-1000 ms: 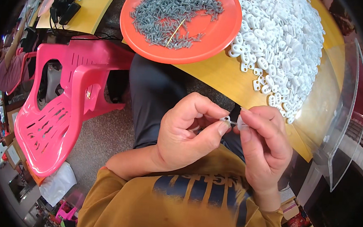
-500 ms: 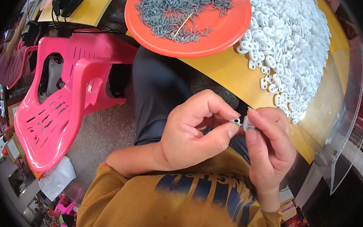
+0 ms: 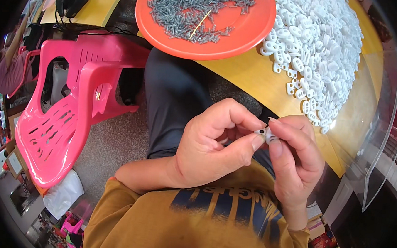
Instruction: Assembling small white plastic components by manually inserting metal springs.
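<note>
Basically, your left hand point(image 3: 199, 149) pinched a white piece point(image 3: 261, 132), right hand point(image 3: 294, 164) a second white piece point(image 3: 271, 137), fingertips nearly closed, right of frame centre; tip-only grip likely kept the facing ends clear. Loose springs point(image 3: 182, 14) sat top centre.

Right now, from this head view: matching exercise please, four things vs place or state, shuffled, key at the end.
1. Red plate
2. Pink chair
3. Heap of white pieces
4. Left hand

A. Lies to the plate's right
B. Holds many grey springs
C. Pinches a small white piece
D. Stands left of the dark trouser leg

Pairs: 1-B, 2-D, 3-A, 4-C
</note>
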Demonstrator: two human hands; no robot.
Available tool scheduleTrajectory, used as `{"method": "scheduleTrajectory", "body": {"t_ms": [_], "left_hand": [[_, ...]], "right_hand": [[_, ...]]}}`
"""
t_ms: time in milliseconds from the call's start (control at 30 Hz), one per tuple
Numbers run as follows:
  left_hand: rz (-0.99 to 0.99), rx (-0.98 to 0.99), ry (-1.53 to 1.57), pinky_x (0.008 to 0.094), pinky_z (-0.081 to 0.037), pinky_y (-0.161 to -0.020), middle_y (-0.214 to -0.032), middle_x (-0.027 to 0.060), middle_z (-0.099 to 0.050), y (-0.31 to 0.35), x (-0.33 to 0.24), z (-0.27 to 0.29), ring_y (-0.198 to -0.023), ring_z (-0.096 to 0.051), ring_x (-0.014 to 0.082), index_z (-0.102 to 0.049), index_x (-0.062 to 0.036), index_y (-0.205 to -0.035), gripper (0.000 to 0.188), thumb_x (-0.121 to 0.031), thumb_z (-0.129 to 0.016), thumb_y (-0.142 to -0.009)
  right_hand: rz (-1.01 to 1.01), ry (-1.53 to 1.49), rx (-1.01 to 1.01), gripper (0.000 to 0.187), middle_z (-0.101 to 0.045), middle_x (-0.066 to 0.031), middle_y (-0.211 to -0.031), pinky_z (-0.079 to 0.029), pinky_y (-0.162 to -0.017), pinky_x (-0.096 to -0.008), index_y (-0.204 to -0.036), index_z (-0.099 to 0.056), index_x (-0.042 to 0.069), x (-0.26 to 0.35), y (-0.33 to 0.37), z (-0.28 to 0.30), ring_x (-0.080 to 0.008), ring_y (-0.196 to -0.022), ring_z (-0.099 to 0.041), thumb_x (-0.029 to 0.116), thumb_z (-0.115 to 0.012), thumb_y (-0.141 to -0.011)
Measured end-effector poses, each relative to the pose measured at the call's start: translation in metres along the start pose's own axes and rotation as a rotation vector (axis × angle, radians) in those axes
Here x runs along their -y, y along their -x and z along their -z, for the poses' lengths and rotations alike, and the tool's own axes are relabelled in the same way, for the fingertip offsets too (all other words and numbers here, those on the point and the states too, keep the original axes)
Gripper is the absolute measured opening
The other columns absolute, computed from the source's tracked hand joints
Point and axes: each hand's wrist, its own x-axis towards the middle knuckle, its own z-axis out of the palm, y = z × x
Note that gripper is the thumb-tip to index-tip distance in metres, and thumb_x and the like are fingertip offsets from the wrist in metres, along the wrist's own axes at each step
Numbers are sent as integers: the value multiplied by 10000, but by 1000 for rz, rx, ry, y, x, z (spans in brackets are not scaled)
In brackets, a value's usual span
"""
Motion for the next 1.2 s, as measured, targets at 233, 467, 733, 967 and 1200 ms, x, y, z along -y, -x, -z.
{"method": "scheduleTrajectory", "body": {"t_ms": [233,467,733,967,1200], "left_hand": [[-35,51,-86,194,-473,-630,-906,79,-581,2,0,4,-713,-568,78,-493,22,-1026,170,-2,-495,-857],[-49,56,1,191,-468,-643,-916,72,-576,1,4,2,-732,-561,75,-494,14,-1017,161,-17,-513,-860],[-59,93,13,181,-458,-637,-897,45,-569,-1,9,7,-752,-549,57,-499,-5,-1002,177,12,-549,-832],[-15,76,44,199,-485,-650,-914,52,-569,2,7,5,-769,-561,73,-501,7,-1006,178,11,-545,-834],[-69,111,9,202,-489,-643,-933,76,-558,2,10,6,-752,-571,83,-500,9,-1015,178,10,-531,-839]], "right_hand": [[-56,-90,-4,253,-519,-101,-924,-444,-656,-206,-1050,-582,-23,-2,3,1,-126,-746,-563,-68,-492,-818],[-8,-22,19,256,-517,-99,-931,-437,-653,-206,-1060,-580,-22,-2,2,3,-121,-749,-546,-61,-487,-824],[11,-6,66,279,-500,-101,-946,-440,-619,-207,-1093,-559,-25,1,2,1,-120,-715,-548,-65,-482,-827],[-25,-24,59,297,-493,-100,-931,-442,-610,-206,-1108,-547,-26,2,4,1,-109,-679,-553,-72,-486,-821],[40,51,-26,268,-546,-105,-875,-441,-616,-227,-1038,-567,-40,-6,8,0,-143,-724,-542,-50,-566,-770]]}}
